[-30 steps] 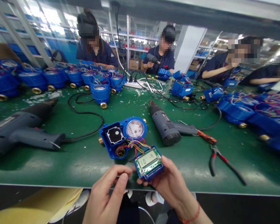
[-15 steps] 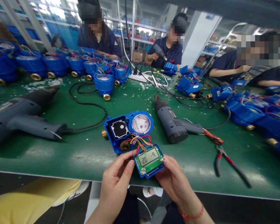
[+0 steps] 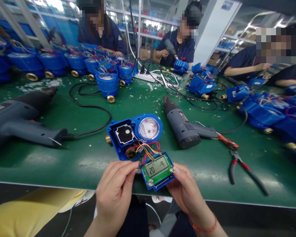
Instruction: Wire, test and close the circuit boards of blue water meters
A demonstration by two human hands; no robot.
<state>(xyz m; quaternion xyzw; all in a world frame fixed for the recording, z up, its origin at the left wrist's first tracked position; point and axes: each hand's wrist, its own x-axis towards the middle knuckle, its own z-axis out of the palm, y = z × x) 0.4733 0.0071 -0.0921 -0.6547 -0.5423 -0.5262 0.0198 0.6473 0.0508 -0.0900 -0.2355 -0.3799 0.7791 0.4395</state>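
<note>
Display module (image 3: 157, 169) grasped in my right hand (image 3: 185, 186), over the near part of green tabletop (image 3: 86, 161), my left hand (image 3: 115, 187) at its left corner, whether pinching something I cannot tell, coloured wires (image 3: 148, 150) joining it to blue meter (image 3: 136, 134) behind.

Head cam looks fwd & down across bench (image 3: 76, 161), hands (image 3: 114, 192) v. near, co-workers (image 3: 102, 39) farther off.

Right hand (image 3: 186, 188) holds blue-framed display module (image 3: 156, 171), left hand (image 3: 114, 191) pinches near its corner, coloured wires (image 3: 149, 152) join open blue meter (image 3: 134, 132), heat gun (image 3: 184, 126) lies beyond.
</note>
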